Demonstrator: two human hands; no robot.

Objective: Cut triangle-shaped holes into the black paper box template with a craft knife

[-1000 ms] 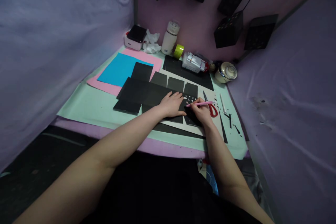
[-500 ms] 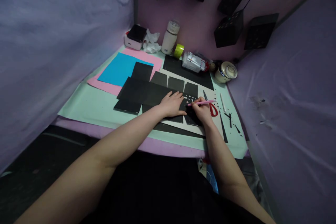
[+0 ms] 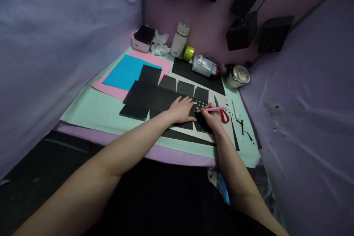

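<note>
A flat black paper cut-out (image 3: 155, 97) with several flaps lies on the pale green mat (image 3: 91, 112). My left hand (image 3: 181, 110) presses flat on its right part, fingers spread. My right hand (image 3: 211, 118) grips a pink craft knife (image 3: 212, 109), whose tip touches the black paper beside a row of small triangular holes (image 3: 201, 103). Red-handled scissors (image 3: 222, 112) lie just right of that hand.
Blue (image 3: 127, 72) and pink (image 3: 159, 62) sheets lie at the back left. Along the back stand a small white device (image 3: 142, 38), tissue (image 3: 159, 44), a white bottle (image 3: 179, 38), yellow-green tape (image 3: 188, 54), a packet (image 3: 206, 65) and a tin (image 3: 238, 75). Black boxes (image 3: 242, 29) hang above. Black scraps (image 3: 243, 127) lie right.
The knife tip has shifted very slightly along the black paper; both hands stay in place.
</note>
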